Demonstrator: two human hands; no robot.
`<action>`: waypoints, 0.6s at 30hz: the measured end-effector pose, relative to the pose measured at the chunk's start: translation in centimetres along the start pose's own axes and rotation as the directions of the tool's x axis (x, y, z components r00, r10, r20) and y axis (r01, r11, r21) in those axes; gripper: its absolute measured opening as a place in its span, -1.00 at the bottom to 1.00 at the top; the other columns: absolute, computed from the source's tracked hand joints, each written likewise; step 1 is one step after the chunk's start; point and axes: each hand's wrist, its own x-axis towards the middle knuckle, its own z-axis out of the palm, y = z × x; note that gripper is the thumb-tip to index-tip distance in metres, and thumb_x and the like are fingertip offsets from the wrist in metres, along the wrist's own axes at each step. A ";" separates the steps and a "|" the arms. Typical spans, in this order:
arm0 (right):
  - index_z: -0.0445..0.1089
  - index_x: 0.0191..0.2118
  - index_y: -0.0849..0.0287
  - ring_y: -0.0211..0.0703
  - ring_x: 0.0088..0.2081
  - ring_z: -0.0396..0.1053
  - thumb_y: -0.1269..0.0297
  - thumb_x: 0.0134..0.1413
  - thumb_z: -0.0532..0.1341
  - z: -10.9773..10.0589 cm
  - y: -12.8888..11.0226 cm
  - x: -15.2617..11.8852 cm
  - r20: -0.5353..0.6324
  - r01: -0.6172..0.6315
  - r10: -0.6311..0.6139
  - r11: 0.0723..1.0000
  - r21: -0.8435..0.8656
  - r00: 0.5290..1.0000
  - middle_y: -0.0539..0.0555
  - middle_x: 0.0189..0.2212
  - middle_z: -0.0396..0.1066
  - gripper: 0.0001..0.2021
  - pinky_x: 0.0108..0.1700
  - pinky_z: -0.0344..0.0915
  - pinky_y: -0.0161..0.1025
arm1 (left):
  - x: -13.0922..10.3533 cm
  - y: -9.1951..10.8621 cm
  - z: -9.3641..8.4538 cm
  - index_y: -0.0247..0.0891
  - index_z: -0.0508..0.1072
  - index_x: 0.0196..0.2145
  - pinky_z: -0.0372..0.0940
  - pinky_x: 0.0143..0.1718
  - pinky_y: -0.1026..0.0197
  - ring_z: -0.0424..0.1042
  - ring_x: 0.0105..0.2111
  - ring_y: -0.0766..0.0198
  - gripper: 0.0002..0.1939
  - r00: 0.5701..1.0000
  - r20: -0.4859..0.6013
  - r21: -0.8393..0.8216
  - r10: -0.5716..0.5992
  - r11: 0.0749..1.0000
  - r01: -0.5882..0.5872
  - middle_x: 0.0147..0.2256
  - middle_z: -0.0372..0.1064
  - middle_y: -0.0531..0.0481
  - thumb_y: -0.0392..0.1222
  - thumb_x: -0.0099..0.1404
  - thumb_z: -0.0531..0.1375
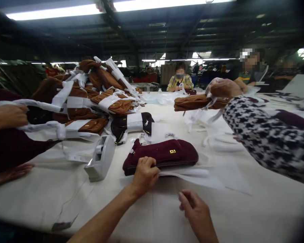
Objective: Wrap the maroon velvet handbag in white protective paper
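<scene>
A maroon bag (164, 153) with a small gold emblem lies on the table in front of me. My left hand (145, 173) is closed at its lower front edge, the fingers gripping a white paper sheet (192, 175) that stretches rightward from under the bag. To the right and nearer to me, my right hand (196, 211) hovers by the sheet, fingers loosely curled with a gap at the thumb and nothing visible in them. Just behind the maroon bag sits a dark brown bag (119, 126) with a white paper band.
A grey tape dispenser (101, 158) stands left of the maroon bag. Brown bags with white wrapping (76, 98) are heaped at the back left. Co-workers' hands handle a maroon bag (20, 145) at left and a brown bag (192, 102) at right. Another person sits across the table.
</scene>
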 end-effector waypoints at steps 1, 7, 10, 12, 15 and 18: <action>0.35 -0.24 0.19 -0.12 -0.46 0.39 0.11 0.00 0.15 0.8 0.0 -0.1 0.067 -0.231 0.222 0.957 0.173 0.973 0.10 -0.46 0.40 -0.72 -0.57 0.31 -0.28 | 0.7 -0.3 -0.8 -0.23 0.43 -0.48 0.03 -0.24 0.12 0.15 -0.29 0.22 -0.95 0.999 0.031 -0.035 -0.011 0.999 0.012 -0.33 0.18 -0.02 -0.26 0.10 0.17; 0.31 -0.15 0.06 -0.08 -0.12 0.33 0.16 -0.25 0.33 6.1 -0.9 4.6 0.173 -0.379 0.482 0.371 0.848 0.859 0.04 -0.15 0.37 -0.57 -0.23 0.36 -0.16 | 3.0 -1.3 -3.3 -0.25 0.46 -0.45 0.08 -0.26 0.19 0.16 -0.30 0.26 -0.95 0.991 0.132 -0.170 -0.019 0.985 0.041 -0.37 0.17 0.00 -0.27 0.11 0.19; 0.33 -0.21 0.06 -0.13 -0.20 0.36 0.28 -0.33 0.37 7.8 -0.9 6.5 0.178 -0.317 0.465 0.239 0.918 0.867 -0.03 -0.26 0.42 -0.57 -0.24 0.36 -0.20 | 2.6 -1.5 -2.8 -0.25 0.45 -0.44 0.08 -0.28 0.21 0.16 -0.31 0.27 -0.95 0.989 0.148 -0.181 0.008 0.983 0.019 -0.37 0.16 0.00 -0.28 0.11 0.18; 0.34 -0.24 0.08 -0.19 -0.27 0.38 0.32 -0.37 0.38 8.5 -0.8 7.1 0.162 -0.301 0.477 0.231 0.925 0.864 -0.06 -0.35 0.43 -0.58 -0.29 0.35 -0.27 | 2.3 -1.5 -2.2 -0.24 0.45 -0.42 0.08 -0.29 0.22 0.16 -0.31 0.27 -0.94 0.986 0.163 -0.166 0.038 0.986 -0.011 -0.37 0.16 0.00 -0.28 0.12 0.17; 0.35 -0.25 0.10 -0.21 -0.33 0.37 0.34 -0.44 0.38 9.0 -0.7 7.4 0.123 -0.273 0.504 0.236 0.933 0.855 -0.10 -0.43 0.43 -0.55 -0.33 0.34 -0.31 | 2.4 -1.3 -1.8 -0.18 0.43 -0.34 0.07 -0.30 0.21 0.16 -0.32 0.26 -0.89 0.978 0.200 -0.102 0.064 0.994 -0.045 -0.37 0.16 0.01 -0.27 0.16 0.12; 0.34 -0.24 0.09 -0.20 -0.35 0.37 0.38 -0.47 0.37 9.1 -0.8 7.4 0.078 -0.255 0.555 0.250 0.934 0.828 -0.11 -0.45 0.43 -0.53 -0.37 0.33 -0.29 | 2.8 -0.7 -1.7 -0.13 0.27 -0.07 0.08 -0.28 0.18 0.18 -0.28 0.23 -0.65 0.975 0.218 -0.023 0.035 0.999 -0.030 -0.30 0.21 0.01 -0.29 0.16 0.11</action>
